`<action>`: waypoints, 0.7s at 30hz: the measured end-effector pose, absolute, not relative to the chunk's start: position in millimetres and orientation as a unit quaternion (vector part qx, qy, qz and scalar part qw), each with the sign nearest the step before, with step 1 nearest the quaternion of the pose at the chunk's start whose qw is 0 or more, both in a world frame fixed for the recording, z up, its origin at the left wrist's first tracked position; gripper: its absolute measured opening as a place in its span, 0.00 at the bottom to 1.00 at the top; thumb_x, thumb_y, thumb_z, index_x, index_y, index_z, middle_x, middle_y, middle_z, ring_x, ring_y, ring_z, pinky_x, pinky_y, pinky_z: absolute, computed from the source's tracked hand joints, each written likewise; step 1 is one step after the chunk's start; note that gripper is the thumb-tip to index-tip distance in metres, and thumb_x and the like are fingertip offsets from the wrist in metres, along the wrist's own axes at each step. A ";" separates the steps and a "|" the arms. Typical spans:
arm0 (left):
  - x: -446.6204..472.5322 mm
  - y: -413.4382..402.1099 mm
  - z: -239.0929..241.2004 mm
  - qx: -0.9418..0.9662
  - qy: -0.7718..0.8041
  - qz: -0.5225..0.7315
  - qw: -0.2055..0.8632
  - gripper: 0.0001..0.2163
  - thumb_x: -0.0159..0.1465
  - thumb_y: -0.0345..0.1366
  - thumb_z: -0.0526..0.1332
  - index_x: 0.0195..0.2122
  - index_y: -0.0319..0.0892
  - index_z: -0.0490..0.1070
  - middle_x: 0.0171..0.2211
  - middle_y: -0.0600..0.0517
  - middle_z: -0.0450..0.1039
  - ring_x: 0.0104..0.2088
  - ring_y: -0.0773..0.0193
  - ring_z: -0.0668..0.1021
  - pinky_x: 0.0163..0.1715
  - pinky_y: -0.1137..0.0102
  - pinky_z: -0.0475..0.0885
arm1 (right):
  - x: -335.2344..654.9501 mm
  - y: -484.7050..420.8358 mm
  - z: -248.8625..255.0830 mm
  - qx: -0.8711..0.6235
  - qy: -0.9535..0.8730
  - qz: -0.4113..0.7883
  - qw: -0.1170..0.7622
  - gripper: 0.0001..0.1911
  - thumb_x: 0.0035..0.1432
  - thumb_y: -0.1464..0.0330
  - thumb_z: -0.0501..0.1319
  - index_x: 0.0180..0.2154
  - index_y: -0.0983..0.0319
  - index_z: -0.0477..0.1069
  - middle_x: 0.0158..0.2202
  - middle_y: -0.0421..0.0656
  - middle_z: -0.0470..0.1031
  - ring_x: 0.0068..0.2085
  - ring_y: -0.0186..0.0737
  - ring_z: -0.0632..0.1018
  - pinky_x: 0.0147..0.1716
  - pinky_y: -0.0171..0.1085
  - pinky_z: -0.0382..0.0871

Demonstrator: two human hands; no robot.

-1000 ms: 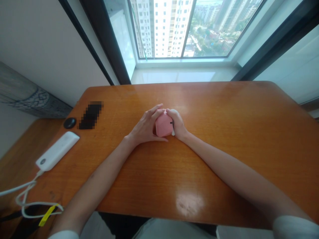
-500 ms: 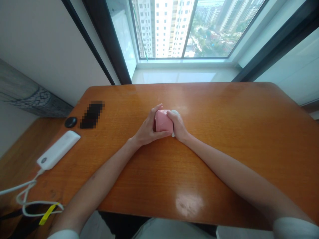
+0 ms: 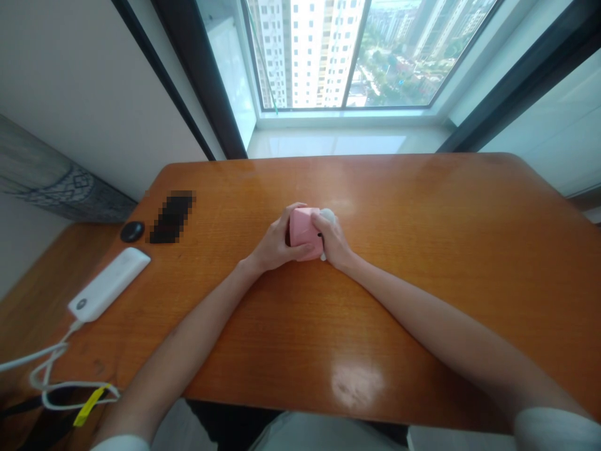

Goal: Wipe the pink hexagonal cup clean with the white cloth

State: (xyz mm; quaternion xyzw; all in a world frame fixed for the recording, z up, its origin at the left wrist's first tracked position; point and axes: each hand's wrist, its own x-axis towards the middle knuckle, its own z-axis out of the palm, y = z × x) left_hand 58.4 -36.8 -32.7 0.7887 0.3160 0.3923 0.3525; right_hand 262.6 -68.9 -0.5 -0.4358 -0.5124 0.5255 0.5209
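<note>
A small pink object (image 3: 302,228) with rounded corners is held between both hands over the middle of the wooden table. White rounded parts (image 3: 327,215) show along its right side, and a small dark spot is visible by the right fingers. I cannot make out its exact kind. My left hand (image 3: 278,243) wraps its left side, thumb along the near face and fingers around the far edge. Closed on the right side is my right hand (image 3: 335,240), its thumb lying over the top; its other fingers are mostly hidden.
The wooden table (image 3: 422,250) extends to both sides. At its left lie a white power strip (image 3: 110,284) with a white cable (image 3: 47,369), a black round object (image 3: 132,232) and a blurred-out dark item (image 3: 169,218). A window (image 3: 347,56) stands beyond the far edge.
The pink object has tilted slightly in my hands and shifted a little left, so the dark spot now shows. Both hands keep their hold.
</note>
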 end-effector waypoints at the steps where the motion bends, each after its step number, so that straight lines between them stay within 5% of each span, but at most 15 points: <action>1: 58.2 -36.4 -34.9 0.784 0.316 0.392 0.363 0.50 0.67 0.71 0.77 0.80 0.49 0.65 0.67 0.39 0.82 0.58 0.41 0.89 0.60 0.48 0.87 | 262.1 -69.7 1.6 -0.435 -0.515 0.526 0.519 0.41 0.61 0.24 0.68 0.29 0.55 0.68 0.23 0.36 0.63 0.27 0.37 0.65 0.23 0.37 0.59; 6: 56.2 -32.9 -38.8 0.830 0.258 0.421 0.259 0.61 0.62 0.73 0.81 0.88 0.57 0.53 0.84 0.36 0.63 0.80 0.31 0.74 0.79 0.37 0.75 | 261.0 -67.0 8.7 -0.437 -0.507 0.520 0.531 0.38 0.62 0.29 0.68 0.28 0.55 0.68 0.24 0.36 0.64 0.27 0.35 0.65 0.26 0.37 0.62; 9: 56.4 -32.6 -34.8 0.865 0.232 0.407 0.178 0.62 0.61 0.70 0.84 0.87 0.59 0.53 0.85 0.35 0.61 0.84 0.29 0.69 0.82 0.33 0.71 | 260.5 -62.8 7.8 -0.439 -0.499 0.504 0.552 0.34 0.64 0.33 0.68 0.28 0.56 0.70 0.27 0.38 0.67 0.30 0.37 0.67 0.29 0.38 0.65; 16: 62.9 -40.2 -22.8 0.831 0.270 0.432 0.224 0.54 0.60 0.65 0.86 0.79 0.52 0.65 0.71 0.39 0.78 0.67 0.39 0.85 0.69 0.46 0.84 | 261.8 -63.7 -0.6 -0.432 -0.507 0.498 0.555 0.39 0.64 0.27 0.66 0.29 0.56 0.69 0.27 0.39 0.66 0.30 0.37 0.67 0.27 0.38 0.64; 21: 63.9 -42.1 -31.5 0.770 0.317 0.415 0.366 0.44 0.73 0.71 0.72 0.79 0.48 0.67 0.66 0.40 0.83 0.55 0.45 0.89 0.60 0.51 0.85 | 262.8 -70.1 2.7 -0.429 -0.523 0.523 0.519 0.42 0.63 0.24 0.66 0.28 0.55 0.68 0.22 0.36 0.63 0.24 0.35 0.66 0.20 0.37 0.58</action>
